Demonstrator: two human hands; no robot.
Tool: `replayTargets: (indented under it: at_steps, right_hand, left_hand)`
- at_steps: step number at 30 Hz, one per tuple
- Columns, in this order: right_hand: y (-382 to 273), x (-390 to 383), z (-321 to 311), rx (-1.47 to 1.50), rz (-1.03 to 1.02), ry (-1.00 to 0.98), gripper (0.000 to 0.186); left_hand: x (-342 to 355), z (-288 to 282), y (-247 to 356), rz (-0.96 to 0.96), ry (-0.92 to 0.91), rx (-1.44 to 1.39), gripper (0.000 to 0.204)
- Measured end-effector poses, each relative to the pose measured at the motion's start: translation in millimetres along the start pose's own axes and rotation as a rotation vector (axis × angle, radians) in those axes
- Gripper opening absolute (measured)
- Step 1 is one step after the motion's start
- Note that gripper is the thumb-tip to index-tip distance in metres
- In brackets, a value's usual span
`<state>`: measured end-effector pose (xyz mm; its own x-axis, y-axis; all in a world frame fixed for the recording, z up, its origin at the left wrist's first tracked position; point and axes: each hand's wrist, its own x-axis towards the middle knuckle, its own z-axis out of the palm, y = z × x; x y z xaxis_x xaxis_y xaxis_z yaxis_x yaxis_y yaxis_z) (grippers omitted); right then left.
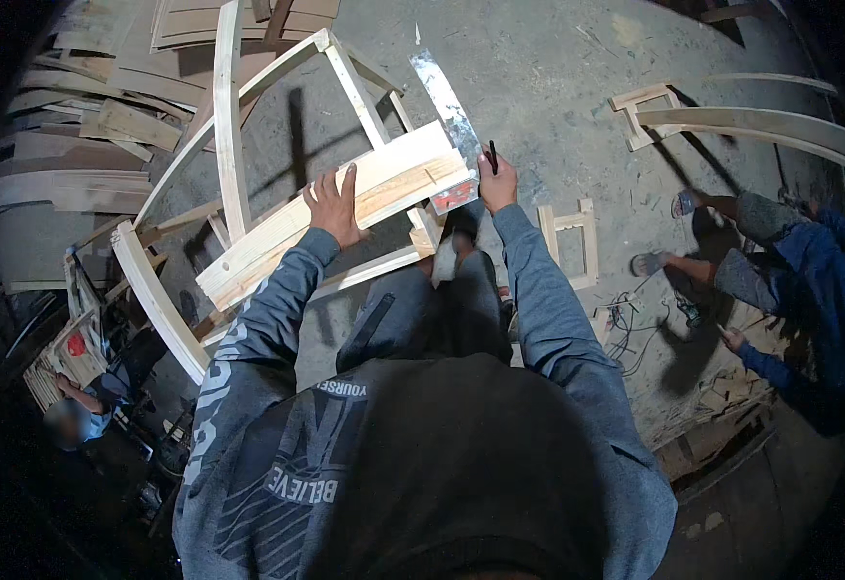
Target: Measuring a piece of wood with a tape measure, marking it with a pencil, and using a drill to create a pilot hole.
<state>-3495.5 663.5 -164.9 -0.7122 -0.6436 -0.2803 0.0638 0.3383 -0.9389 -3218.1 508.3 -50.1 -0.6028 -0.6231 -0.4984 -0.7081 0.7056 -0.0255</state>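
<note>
My left hand (335, 209) lies spread on top of a pale wooden board (292, 232), fingers apart and pressing on its face. The board slants across a curved wooden frame (232, 126) in front of me. Beside the board's right end, my right hand (498, 182) is closed around a thin black pen-like stick (493, 155), its tip upward. Against that end rests a long flat metal strip (447, 101), speckled grey and white, with a red patch at its near end. Whether my right fingers also grip the strip, I cannot tell.
Stacked cut boards (65, 184) lie at the left. A second curved frame (742, 121) and a small rectangular frame (569, 242) are on the floor at right, near loose cables (624, 324). One person (771, 261) sits at right, another (89, 401) at lower left.
</note>
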Motion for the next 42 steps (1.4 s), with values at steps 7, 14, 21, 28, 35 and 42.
replayTargets:
  at_steps: [7, 14, 21, 28, 35, 42]
  right_hand:
    - [-12, -2, -3, -0.102, -0.056, 0.025, 0.032]
    - [-1, -1, -8, -0.089, 0.016, -0.057, 0.034]
    - [-13, -3, -4, -0.056, -0.008, -0.025, 0.034]
    - [-20, -4, -6, -0.116, 0.046, -0.045, 0.033]
    - [-18, -2, 7, -0.154, -0.068, -0.033, 0.034]
    - [8, 1, -10, -0.262, -0.066, -0.014, 0.037]
  left_hand:
    - [7, -7, -1, 0.162, 0.125, -0.166, 0.128]
    - [73, -32, 5, -0.070, -0.110, -0.408, 0.070]
    - [76, -20, 13, -0.153, 0.004, -0.336, 0.071]
    - [77, -23, 15, -0.183, 0.011, -0.308, 0.070]
    - [78, -8, 7, -0.243, 0.035, -0.337, 0.070]
    - [74, -18, 12, -0.168, 0.057, -0.403, 0.073]
